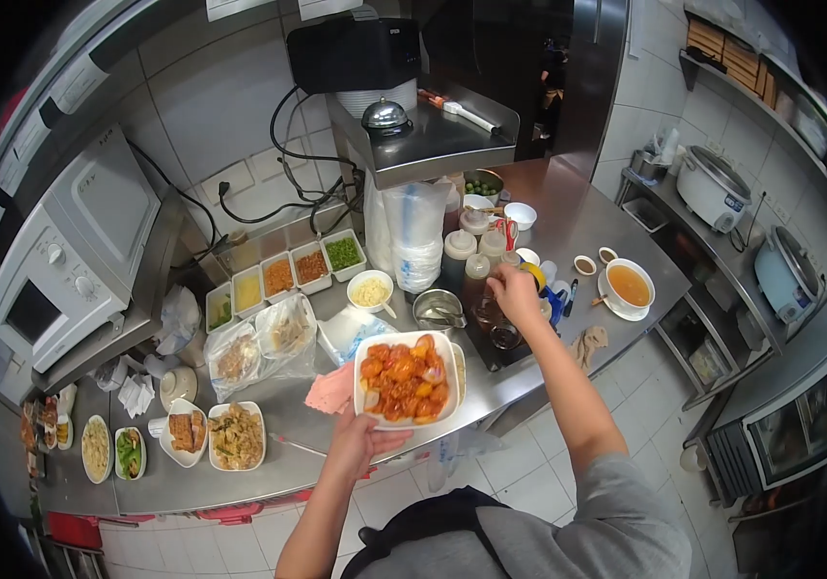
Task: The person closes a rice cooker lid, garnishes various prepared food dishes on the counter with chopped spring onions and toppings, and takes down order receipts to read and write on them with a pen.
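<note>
My left hand [365,442] is wrapped under the near edge of a white square dish [457,381] of glossy orange-red food pieces [404,376], held at the counter's front edge. A pink cloth [330,388] lies beside it. My right hand [514,292] reaches over a cluster of bottles at the centre right, its fingers bent together near a dark bottle [476,280]; what they hold, if anything, is too small to make out. Left of that hand are a metal pot [439,310] and a white bowl of chopped pale food [370,290].
A steel shelf [442,145] with a bell overhangs the counter. Filled dishes such as a square one [237,436] line the left front. A soup bowl [628,288] stands at the right. A microwave [71,251] is at the left, with topping containers [311,267] near the wall.
</note>
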`<state>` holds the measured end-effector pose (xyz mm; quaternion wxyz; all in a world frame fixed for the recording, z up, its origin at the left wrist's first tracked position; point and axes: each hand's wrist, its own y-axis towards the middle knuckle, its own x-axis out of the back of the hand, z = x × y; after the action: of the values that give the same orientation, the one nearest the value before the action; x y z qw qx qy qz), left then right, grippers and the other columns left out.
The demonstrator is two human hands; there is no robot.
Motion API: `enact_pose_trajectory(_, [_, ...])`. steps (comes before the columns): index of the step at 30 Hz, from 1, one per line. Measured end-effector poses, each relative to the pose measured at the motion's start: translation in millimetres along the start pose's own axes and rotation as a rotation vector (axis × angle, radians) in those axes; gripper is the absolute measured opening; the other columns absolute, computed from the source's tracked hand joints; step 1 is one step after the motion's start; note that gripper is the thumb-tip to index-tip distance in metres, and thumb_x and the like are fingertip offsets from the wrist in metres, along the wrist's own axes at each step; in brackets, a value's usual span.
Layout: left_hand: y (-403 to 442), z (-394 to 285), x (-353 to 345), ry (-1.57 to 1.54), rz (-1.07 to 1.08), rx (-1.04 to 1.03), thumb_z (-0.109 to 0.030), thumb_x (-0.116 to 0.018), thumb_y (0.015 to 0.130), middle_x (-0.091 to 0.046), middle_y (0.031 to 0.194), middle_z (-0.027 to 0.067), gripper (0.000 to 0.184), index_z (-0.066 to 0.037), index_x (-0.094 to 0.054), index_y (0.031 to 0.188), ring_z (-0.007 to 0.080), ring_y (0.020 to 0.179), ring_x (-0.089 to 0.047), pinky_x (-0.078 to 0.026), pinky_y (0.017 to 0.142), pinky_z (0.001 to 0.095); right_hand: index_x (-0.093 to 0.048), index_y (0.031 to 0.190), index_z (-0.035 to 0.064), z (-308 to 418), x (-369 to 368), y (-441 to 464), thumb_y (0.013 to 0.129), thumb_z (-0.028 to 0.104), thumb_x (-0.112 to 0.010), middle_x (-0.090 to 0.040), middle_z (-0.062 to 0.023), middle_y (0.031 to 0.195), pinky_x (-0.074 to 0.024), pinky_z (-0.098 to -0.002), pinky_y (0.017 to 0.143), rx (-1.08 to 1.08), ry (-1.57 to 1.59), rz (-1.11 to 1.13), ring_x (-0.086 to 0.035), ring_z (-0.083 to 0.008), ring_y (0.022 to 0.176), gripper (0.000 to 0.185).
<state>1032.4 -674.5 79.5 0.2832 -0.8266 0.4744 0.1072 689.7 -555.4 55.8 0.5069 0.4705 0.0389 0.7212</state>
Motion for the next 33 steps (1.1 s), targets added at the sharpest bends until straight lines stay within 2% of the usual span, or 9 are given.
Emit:
enact_pose_trajectory(2, [22.0,2.3,-9.9,0.018,0.023,-0.003,-0.004,-0.035,0.076,-0.052,0.114,0.0240,0.056,-0.004,-0.023,0.131,0.0398,0.086,-0.063,-0.056,0.068,0.0386,-0.055,0.078,0.0009,-0.5,8.5,-11.3,0.073,0.012,-0.066,-0.059,-0.0203,0.071,-0.0446,-0.0453,0.062,0.069,0.027,-0.068,-0.057,-0.0403,0.071,0.017])
enact_pose_trajectory(5, [46.3,-0.8,-25.5,0.049,0.052,-0.019,-0.004,-0.033,0.082,-0.048,0.116,0.0256,0.053,-0.004,-0.019,0.133,0.0389,0.086,-0.063,-0.057,0.068,0.0389,-0.054,0.083,-0.0003,-9.8,9.4,-20.3,0.076,0.008,-0.064,-0.060,-0.0156,0.068,-0.0471,-0.0355,0.057,0.142,-0.073,-0.084,-0.061,-0.0281,0.061,0.015])
enact_pose_trajectory(8, [64.2,1.5,-34.8,0.096,0.036,-0.022,-0.004,-0.032,0.083,-0.049,0.115,0.0249,0.051,-0.004,-0.020,0.132,0.0367,0.084,-0.064,-0.057,0.067,0.0367,-0.050,0.082,-0.0003,19.3,36.4,-7.8,0.081,0.007,-0.060,-0.059,-0.0154,0.066,-0.0461,-0.0346,0.053,-0.108,0.282,-0.126,-0.061,-0.0259,0.060,0.012])
enact_pose_trajectory(9, [67.4,0.8,-39.2,0.107,0.031,-0.023,-0.003,-0.032,0.082,-0.050,0.113,0.0240,0.051,-0.005,-0.021,0.132,0.0350,0.082,-0.065,-0.057,0.066,0.0347,-0.049,0.085,-0.0004,29.0,43.3,-5.4,0.085,0.005,-0.055,-0.061,-0.0106,0.070,-0.0457,-0.0266,0.051,-0.075,0.367,-0.136,-0.061,-0.0152,0.060,0.008])
enact_pose_trajectory(13, [77.8,2.1,-51.1,0.103,0.030,-0.029,-0.007,-0.032,0.086,-0.053,0.113,0.0224,0.048,-0.008,-0.021,0.133,0.0330,0.083,-0.065,-0.057,0.066,0.0336,-0.048,0.089,0.0000,83.3,58.3,-10.0,0.087,0.005,-0.053,-0.064,-0.0074,0.080,-0.0470,-0.0231,0.054,-0.014,0.734,-0.093,-0.062,-0.0116,0.067,0.007])
enact_pose_trajectory(22, [78.0,5.6,-52.1,0.091,0.029,-0.071,-0.010,-0.032,0.090,-0.054,0.114,0.0208,0.045,-0.010,-0.021,0.134,0.0318,0.083,-0.065,-0.057,0.067,0.0336,-0.044,0.097,0.0007,111.1,74.5,-29.6,0.090,0.005,-0.048,-0.062,-0.0120,0.089,-0.0494,-0.0240,0.064,0.090,0.907,0.008,-0.064,-0.0161,0.074,0.009])
enact_pose_trajectory(27, [69.1,2.9,-46.8,-0.055,0.078,-0.046,-0.007,-0.033,0.088,-0.052,0.117,0.0209,0.046,-0.007,-0.022,0.133,0.0348,0.088,-0.063,-0.056,0.072,0.0379,-0.042,0.103,0.0031,83.8,64.2,-19.1,0.091,0.011,-0.050,-0.061,-0.0153,0.090,-0.0525,-0.0278,0.065,-0.282,1.262,-0.078,-0.064,-0.0213,0.073,0.017])
enact_pose_trajectory(29, [57.3,2.2,-39.3,-0.132,0.088,-0.070,-0.006,-0.034,0.087,-0.050,0.118,0.0209,0.047,-0.006,-0.024,0.132,0.0362,0.091,-0.062,-0.055,0.076,0.0404,-0.044,0.100,0.0037,61.2,63.3,-13.6,0.090,0.014,-0.052,-0.061,-0.0136,0.087,-0.0525,-0.0260,0.060,-0.293,1.164,-0.197,-0.063,-0.0196,0.071,0.016])
enact_pose_trajectory(33, [24.9,-7.7,-16.4,-0.062,0.028,-0.050,-0.004,-0.034,0.081,-0.048,0.121,0.0229,0.054,-0.005,-0.022,0.134,0.0387,0.095,-0.060,-0.053,0.079,0.0426,-0.048,0.094,0.0004,21.1,37.5,-20.5,0.087,0.004,-0.050,-0.059,-0.0120,0.078,-0.0482,-0.0287,0.056,0.004,0.391,-0.153,-0.061,-0.0203,0.063,0.009])
